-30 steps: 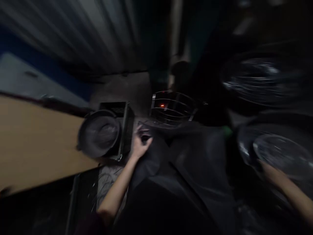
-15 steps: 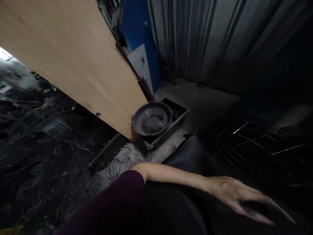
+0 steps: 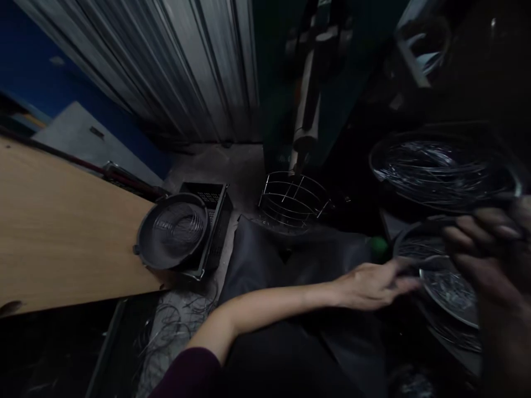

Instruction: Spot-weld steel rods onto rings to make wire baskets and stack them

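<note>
1. At far left, the board (image 3: 74,232) slopes toward the black pan (image 3: 146,240), which holds a wire coil (image 3: 197,224). The pan leans over the crate (image 3: 223,229), well apart from both hands.
2. The wire frame (image 3: 265,185) is near the middle, beyond the apron (image 3: 257,254) and just under the rod (image 3: 307,105). Neither hand touches it.
3. The left hand (image 3: 367,284) reaches across the lap, its arm running left to right. Its fingers are drawn close together, as in a pinch, with the tips at the dish's left rim; blur hides whether they grip anything.
4. The dish (image 3: 435,303) lies right of the left fingertips and seems to be over the lower pan (image 3: 400,235). It looks round; seen aslant, its longer line runs from upper left to lower right.
5. The upper pan (image 3: 415,202), full of wires (image 3: 440,160), is beyond the dish.
6. The right hand (image 3: 485,243) is curled, knuckles up, and covers part of the dish's right side from view. I cannot tell what it holds, or surely which hand is nearer the dish; the left fingertips look closest.
</note>
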`<move>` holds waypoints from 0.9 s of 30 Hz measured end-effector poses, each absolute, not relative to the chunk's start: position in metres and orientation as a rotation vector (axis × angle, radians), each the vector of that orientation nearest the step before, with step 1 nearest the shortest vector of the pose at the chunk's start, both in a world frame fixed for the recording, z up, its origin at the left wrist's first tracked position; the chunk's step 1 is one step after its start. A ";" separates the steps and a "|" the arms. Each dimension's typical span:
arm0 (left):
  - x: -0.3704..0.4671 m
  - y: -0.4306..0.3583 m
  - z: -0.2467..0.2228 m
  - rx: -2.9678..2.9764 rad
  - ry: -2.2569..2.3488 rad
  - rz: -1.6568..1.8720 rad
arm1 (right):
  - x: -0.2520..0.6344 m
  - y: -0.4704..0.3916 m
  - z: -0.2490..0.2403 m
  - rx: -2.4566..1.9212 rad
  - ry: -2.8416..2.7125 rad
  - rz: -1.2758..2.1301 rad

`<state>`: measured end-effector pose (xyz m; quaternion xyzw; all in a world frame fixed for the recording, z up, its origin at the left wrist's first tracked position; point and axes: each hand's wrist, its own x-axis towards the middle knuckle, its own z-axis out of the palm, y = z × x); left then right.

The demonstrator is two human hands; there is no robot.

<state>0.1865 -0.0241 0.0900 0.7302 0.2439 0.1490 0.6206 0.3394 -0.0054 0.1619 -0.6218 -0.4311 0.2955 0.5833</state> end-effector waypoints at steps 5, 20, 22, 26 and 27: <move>0.152 0.001 0.093 1.624 0.850 0.520 | 0.285 0.025 0.157 -1.317 -0.867 0.739; 0.025 0.161 0.053 2.234 1.075 0.948 | 0.234 0.172 0.088 -1.212 -0.802 1.178; 0.036 0.165 0.036 2.120 0.980 1.161 | 0.230 0.175 0.085 -1.211 -0.813 1.221; 0.037 0.162 0.020 1.994 0.833 1.369 | 0.225 0.175 0.082 -1.221 -0.882 1.216; 0.034 0.161 0.020 1.981 0.834 1.383 | 0.223 0.176 0.082 -1.222 -0.896 1.204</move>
